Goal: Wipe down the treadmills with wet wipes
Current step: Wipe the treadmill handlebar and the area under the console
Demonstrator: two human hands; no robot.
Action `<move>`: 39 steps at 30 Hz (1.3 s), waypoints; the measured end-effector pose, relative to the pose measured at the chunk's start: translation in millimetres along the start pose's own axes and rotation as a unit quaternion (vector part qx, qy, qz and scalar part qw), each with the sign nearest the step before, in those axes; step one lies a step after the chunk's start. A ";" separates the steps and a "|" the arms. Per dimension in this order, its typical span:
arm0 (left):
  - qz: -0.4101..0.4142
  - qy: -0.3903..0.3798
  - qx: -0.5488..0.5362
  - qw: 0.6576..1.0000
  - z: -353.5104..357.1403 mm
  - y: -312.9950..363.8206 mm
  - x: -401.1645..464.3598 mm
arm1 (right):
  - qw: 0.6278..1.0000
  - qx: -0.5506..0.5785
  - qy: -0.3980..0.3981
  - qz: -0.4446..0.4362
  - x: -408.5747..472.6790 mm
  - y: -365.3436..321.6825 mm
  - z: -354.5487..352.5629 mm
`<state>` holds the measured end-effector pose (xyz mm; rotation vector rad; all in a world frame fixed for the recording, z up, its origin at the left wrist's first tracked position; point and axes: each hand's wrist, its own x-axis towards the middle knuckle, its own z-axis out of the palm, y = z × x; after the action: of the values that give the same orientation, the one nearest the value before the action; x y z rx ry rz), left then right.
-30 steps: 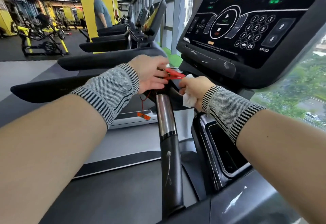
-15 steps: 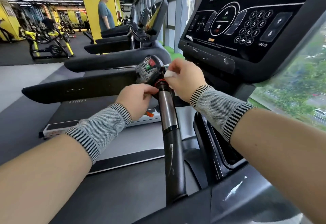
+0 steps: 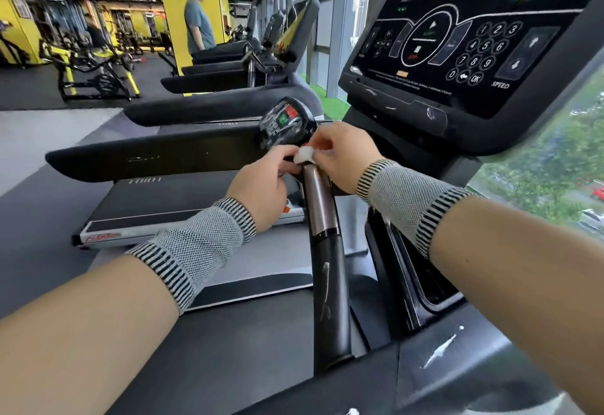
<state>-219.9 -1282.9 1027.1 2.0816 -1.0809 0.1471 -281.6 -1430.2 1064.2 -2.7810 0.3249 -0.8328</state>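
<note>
A small white wet wipe (image 3: 304,154) is bunched at the top of the treadmill's centre handle (image 3: 322,212), a silver grip above a black shaft. My right hand (image 3: 343,153) pinches the wipe from the right. My left hand (image 3: 261,189) meets it from the left, fingertips touching the wipe and the handle top. Just above both hands sits the round control pod (image 3: 286,122) with a red and a green button. The treadmill's black console (image 3: 457,45) with a number pad rises at the upper right.
A black cup-holder tray (image 3: 421,280) lies right of the handle. The neighbouring treadmill's handrail (image 3: 147,156) and belt (image 3: 183,199) are to the left, with more treadmills behind. A person (image 3: 197,19) stands by a yellow pillar. Exercise bikes (image 3: 94,75) stand far left. Windows are on the right.
The red safety clip my left hand held a second ago is out of sight. My left hand dropped, then rose again to the handle top. My right hand brought the wipe up there.
</note>
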 end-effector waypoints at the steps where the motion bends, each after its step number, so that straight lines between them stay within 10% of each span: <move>1: -0.013 0.003 -0.017 1.000 -0.4 -0.4 0.3 | 1.000 -0.012 -0.010 -0.002 1.2 -2.0 -0.7; 7: -0.005 0.001 -0.026 1.000 -5.8 0.8 -9.6 | 0.979 -0.007 -0.089 -0.185 -59.2 -6.3 -9.1; 12: -0.035 -0.022 -0.117 0.992 -2.5 8.2 -15.3 | 0.994 -0.041 -0.076 -0.069 -12.3 -6.4 -2.1; 18: -0.138 -0.046 -0.295 0.944 -7.7 13.4 -21.6 | 0.974 0.030 -0.122 -0.189 -72.1 -0.3 -15.9; 24: -0.237 -0.052 -0.402 0.883 -11.9 24.4 -20.0 | 0.998 0.004 -0.062 0.006 -12.3 -8.1 -7.9; 31: -0.277 -0.091 -0.418 0.860 -14.4 24.2 -33.8 | 0.984 0.061 -0.105 -0.128 -85.8 -5.6 -18.4; 39: -0.313 -0.097 -0.442 0.835 -20.3 33.6 -41.7 | 0.993 0.080 -0.085 0.024 -51.0 -14.7 -20.9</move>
<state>-266.4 -1253.5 1043.2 1.4726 -0.3668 -0.7675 -332.7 -1405.4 1059.2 -2.6609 0.2815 -0.5778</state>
